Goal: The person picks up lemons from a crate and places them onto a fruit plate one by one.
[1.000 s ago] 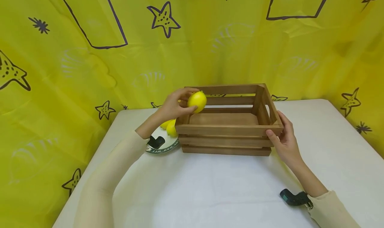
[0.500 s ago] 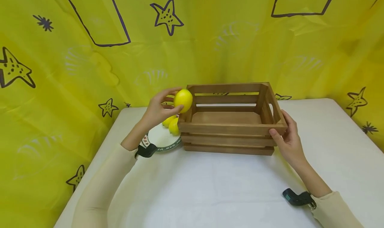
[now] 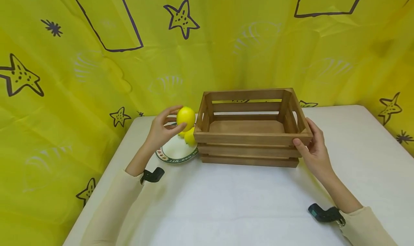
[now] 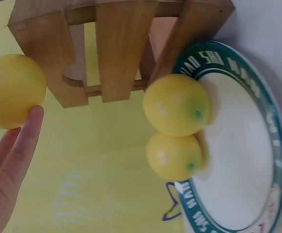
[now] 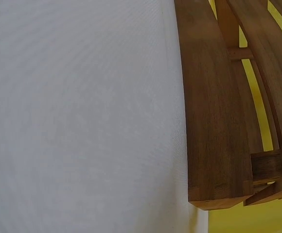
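Observation:
My left hand [image 3: 165, 127] pinches a yellow lemon [image 3: 185, 119] between thumb and fingers, above a plate and just left of a wooden crate. In the left wrist view that lemon [image 4: 15, 91] is near the crate's slatted end. Two more lemons [image 4: 176, 105] lie side by side on the white plate with a green lettered rim [image 4: 279, 160]. The slatted crate [image 3: 249, 140] stands on the table, its visible floor bare. At its right end my right hand [image 3: 315, 152] grips the upper front corner, thumb in front. The right wrist view has crate slats [image 5: 214, 107] but no hand.
A white cloth [image 3: 226, 203] covers the table. Behind it and along both sides hangs a yellow curtain [image 3: 207, 59] printed with stars. The crate's left end overlaps the plate's right edge in the head view. A black wrist device [image 3: 153, 174] sits on the left sleeve.
My left hand has moved left with the lemon, from over the crate's left end to above the plate, and then lower. The right hand keeps its grip on the crate.

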The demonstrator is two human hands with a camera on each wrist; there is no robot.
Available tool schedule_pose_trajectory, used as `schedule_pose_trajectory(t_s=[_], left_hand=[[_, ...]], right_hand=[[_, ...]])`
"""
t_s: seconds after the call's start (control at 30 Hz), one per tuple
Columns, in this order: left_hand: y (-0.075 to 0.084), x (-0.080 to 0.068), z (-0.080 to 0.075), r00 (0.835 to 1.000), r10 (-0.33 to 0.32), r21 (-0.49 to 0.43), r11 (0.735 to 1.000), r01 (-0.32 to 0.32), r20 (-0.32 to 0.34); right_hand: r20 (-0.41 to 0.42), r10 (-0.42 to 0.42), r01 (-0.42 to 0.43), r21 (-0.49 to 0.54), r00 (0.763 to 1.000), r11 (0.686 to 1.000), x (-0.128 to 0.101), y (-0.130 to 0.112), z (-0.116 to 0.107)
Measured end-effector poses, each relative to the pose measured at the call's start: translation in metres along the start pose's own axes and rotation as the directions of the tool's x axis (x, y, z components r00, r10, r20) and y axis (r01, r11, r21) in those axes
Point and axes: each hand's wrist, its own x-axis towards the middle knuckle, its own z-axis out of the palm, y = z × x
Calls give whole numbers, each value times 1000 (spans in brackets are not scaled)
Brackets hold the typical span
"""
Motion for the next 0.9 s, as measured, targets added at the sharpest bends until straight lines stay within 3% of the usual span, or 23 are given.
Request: schedule_pose_trajectory(t_s=[0.23,0.53,0.9], left_hand=[[-17,-17,1,997,-73,29,997,74,-14],[-47,-33,1,993,-121,58,991,122,-11],[-82,-48,2,964,-262,125,956,264,-35]], right_hand=[[5,4,-5,37,1000,999,0,-1,0],[6,1,-1,36,1000,999,-1,0,-1],[14,-4,3,76,1000,997,-2,0,0]])
